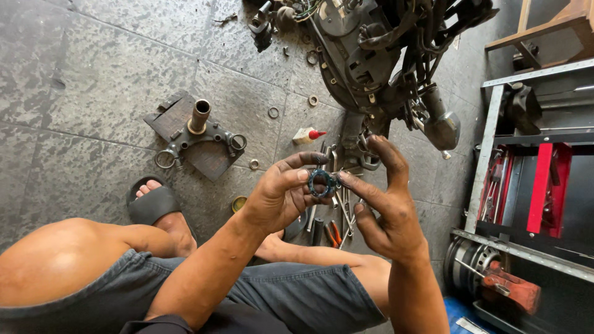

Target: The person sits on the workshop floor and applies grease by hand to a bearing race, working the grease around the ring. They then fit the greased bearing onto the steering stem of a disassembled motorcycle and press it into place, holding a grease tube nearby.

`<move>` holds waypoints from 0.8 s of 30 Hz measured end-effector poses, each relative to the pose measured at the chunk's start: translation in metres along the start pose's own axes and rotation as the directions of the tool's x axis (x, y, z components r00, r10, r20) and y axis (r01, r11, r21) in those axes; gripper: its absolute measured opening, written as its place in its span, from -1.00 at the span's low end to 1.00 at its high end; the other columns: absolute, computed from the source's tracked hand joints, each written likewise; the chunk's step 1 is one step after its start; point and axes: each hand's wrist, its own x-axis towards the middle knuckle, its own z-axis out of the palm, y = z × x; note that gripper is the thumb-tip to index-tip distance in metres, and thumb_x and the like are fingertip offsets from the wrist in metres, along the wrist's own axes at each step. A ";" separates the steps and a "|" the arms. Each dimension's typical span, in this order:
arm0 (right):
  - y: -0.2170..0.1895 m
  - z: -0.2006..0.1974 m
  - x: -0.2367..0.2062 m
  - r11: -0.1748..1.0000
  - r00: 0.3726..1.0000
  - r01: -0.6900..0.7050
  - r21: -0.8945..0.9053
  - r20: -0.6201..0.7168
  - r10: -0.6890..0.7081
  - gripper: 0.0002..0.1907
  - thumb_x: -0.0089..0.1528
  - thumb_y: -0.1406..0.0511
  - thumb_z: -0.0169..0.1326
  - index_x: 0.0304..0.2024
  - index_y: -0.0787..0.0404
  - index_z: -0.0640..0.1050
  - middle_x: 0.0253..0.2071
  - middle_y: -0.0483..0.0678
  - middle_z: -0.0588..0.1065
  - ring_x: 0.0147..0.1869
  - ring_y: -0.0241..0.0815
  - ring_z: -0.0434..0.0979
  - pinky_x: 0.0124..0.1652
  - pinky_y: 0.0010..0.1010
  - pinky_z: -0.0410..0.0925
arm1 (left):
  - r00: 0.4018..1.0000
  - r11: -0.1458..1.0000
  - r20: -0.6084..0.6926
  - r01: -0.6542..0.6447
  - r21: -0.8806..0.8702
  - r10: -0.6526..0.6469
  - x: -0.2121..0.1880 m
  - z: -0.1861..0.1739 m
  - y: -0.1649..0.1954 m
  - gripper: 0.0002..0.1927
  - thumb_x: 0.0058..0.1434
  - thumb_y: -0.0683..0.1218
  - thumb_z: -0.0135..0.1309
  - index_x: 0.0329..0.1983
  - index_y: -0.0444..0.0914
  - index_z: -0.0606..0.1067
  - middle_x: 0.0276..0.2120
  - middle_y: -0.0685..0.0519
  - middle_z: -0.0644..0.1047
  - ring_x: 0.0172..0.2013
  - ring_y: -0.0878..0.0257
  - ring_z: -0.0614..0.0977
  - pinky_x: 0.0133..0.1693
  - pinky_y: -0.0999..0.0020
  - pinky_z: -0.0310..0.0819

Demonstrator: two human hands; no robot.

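Left hand (281,198) pinches a small ring (321,183), fingers curled round it. Right hand (383,204) is raised beside it, 1 fingertip touching, other fingers spread apart.

bright daylight falls from the left, glaring on the knee (59,260); the engine (383,55) sits in shadow; edges bend, focus stays sharp.

A: Item in hand?
B: Greasy bearing ring (322,182), pinched by left hand (281,198), right hand (383,207) fingertip touching.
A: Floor stock?
B: Steering yoke (199,133) on wooden board (207,154); wrenches (337,204); small glue bottle (307,135).
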 end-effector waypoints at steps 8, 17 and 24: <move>0.005 -0.014 0.011 0.976 0.976 0.152 -0.154 0.182 -0.123 -0.43 0.07 0.44 0.07 0.12 -0.07 0.63 0.48 0.21 0.16 0.59 0.37 0.05 0.49 0.11 0.10 | 0.991 0.993 -0.070 0.113 0.039 -0.110 0.000 0.000 -0.003 -0.59 0.33 -0.15 0.13 0.20 -0.37 0.37 -0.10 -0.13 0.59 -0.15 0.07 0.69 -0.05 0.06 0.63; -0.005 -0.014 0.002 0.977 0.989 0.086 -0.197 0.138 -0.060 -0.43 0.05 0.45 0.05 0.10 -0.04 0.62 0.46 0.21 0.20 0.60 0.35 0.08 0.49 0.10 0.11 | 0.996 0.989 -0.092 0.009 0.147 0.005 -0.001 0.001 -0.003 -0.51 0.29 -0.22 0.18 0.25 -0.41 0.36 -0.03 -0.15 0.58 -0.05 0.13 0.66 0.04 0.17 0.58; -0.010 0.003 -0.013 0.997 0.996 0.003 -0.073 0.084 0.003 -0.41 0.00 0.42 0.01 0.11 0.13 0.60 0.45 0.27 0.19 0.60 0.36 0.09 0.50 0.08 0.07 | 0.997 0.977 -0.039 -0.059 0.206 0.068 -0.001 -0.001 -0.004 -0.49 0.25 -0.26 0.18 0.26 -0.39 0.36 0.05 -0.15 0.56 0.06 0.14 0.62 0.13 0.18 0.53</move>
